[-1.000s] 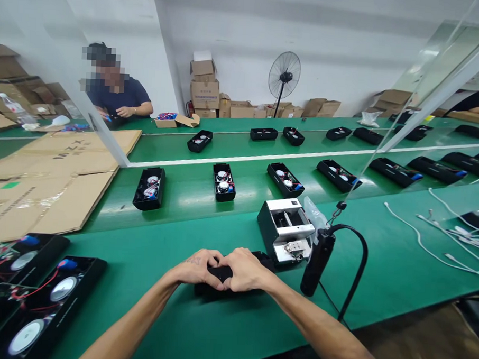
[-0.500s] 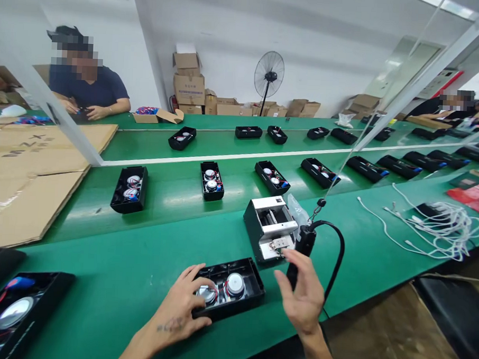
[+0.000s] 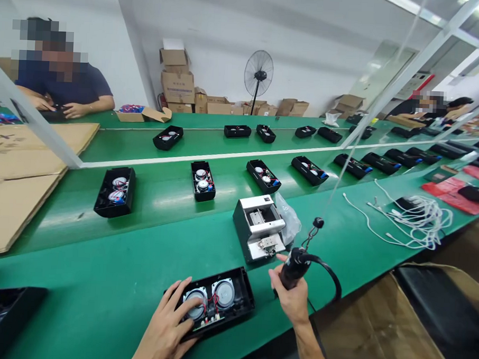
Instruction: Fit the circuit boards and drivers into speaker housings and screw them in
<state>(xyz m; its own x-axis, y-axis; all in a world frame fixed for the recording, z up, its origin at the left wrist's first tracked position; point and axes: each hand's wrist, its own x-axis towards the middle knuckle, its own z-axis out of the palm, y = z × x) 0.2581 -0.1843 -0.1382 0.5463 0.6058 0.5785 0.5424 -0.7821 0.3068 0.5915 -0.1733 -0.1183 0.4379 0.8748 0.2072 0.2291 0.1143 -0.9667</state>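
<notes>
A black speaker housing [image 3: 234,309] lies on the bench, two round speakers [image 3: 223,293] with red wires and a small circuit board inside. Its left end is gripped by my left hand [image 3: 169,316], the thumb against the near wall and the fingers reaching over the left speaker. My right hand [image 3: 294,302] is wrapped round a black electric screwdriver [image 3: 294,267], which hangs from a cord and tilts down to the left. Its tip cannot be made out. Just beyond the housing stands a black and white screw feeder [image 3: 257,228].
Several open speaker housings [image 3: 203,181] stand along the green bench [image 3: 112,280]. White cables [image 3: 420,222] lie coiled at the right, and flattened cardboard [image 3: 20,201] covers the left. A clear plastic bag [image 3: 287,218] touches the feeder. A co-worker [image 3: 65,82] sits at the far left.
My right hand has closed round the screwdriver and brought it lower, tilting it. The housing has turned so its circuit board shows, with my left hand still on it. The view has shifted right.
</notes>
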